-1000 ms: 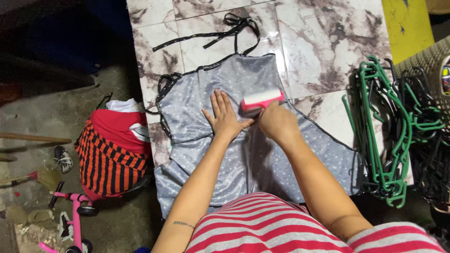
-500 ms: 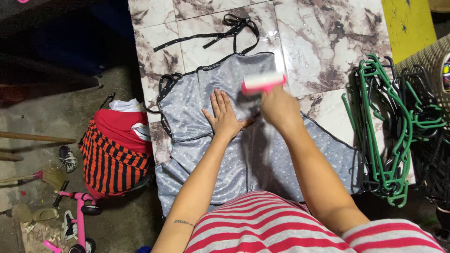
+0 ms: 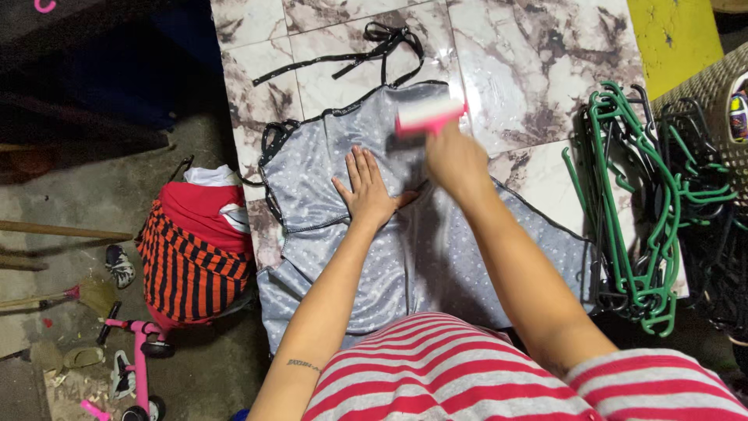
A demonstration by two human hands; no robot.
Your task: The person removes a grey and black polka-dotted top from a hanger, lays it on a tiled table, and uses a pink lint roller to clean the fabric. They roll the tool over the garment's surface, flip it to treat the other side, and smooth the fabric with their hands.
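A grey dotted dress (image 3: 327, 160) with black trim and black straps lies spread on a marble-patterned tiled surface (image 3: 538, 62). My left hand (image 3: 366, 191) presses flat on the middle of the dress, fingers apart. My right hand (image 3: 456, 160) grips a pink and white brush (image 3: 427, 115) near the dress's top edge; the brush is blurred with motion.
A heap of green and black hangers (image 3: 647, 203) lies at the right of the tiles. A red and black striped bag of clothes (image 3: 195, 257) stands on the floor at left, with a pink toy scooter (image 3: 132, 351), a broom (image 3: 70, 296) and a woven basket (image 3: 721, 93) around.
My right hand has pushed the brush away from me, from beside my left hand up to the dress's top edge. My left hand has stayed pressed on the dress.
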